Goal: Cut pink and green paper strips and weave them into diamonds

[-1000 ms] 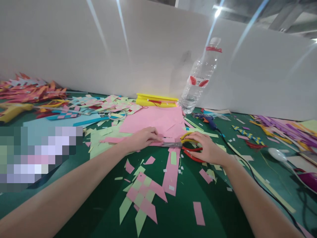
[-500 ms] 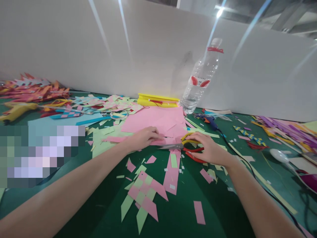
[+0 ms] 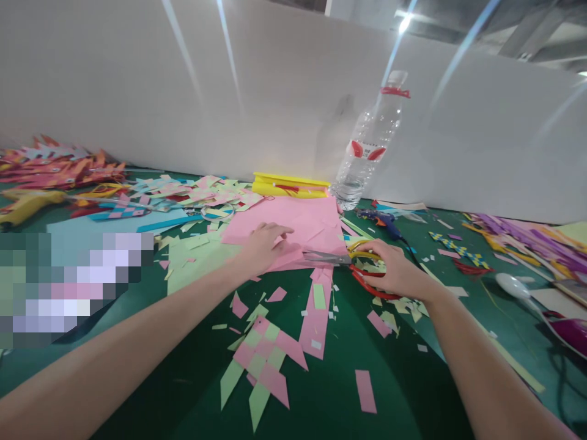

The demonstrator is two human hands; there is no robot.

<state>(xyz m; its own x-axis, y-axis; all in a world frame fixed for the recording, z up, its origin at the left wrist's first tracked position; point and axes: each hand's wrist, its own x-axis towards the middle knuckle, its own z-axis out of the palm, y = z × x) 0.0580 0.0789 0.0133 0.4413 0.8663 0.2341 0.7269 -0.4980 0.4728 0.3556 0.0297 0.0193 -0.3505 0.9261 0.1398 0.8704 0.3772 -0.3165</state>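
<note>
My left hand [image 3: 265,246] lies flat with fingers spread on the near left part of a pink paper sheet [image 3: 298,223] on the green table. My right hand [image 3: 397,272] is closed on the red and yellow handles of a pair of scissors [image 3: 353,264], whose blades point left at the sheet's near edge. Below the blades hangs a long pink strip [image 3: 318,311] with a green scrap on it. A woven pink and green paper piece [image 3: 263,360] lies nearer to me.
A clear water bottle [image 3: 369,146] stands by the white wall, a yellow folded stack [image 3: 290,184] to its left. A glue gun [image 3: 387,223] with black cable lies right of the sheet. Paper scraps and woven strips litter the left and right. A yellow glue gun [image 3: 25,205] lies far left.
My left hand has moved up onto the pink sheet and flattened. The scissors and my right hand have shifted slightly right and away, with the blades now at the sheet's edge.
</note>
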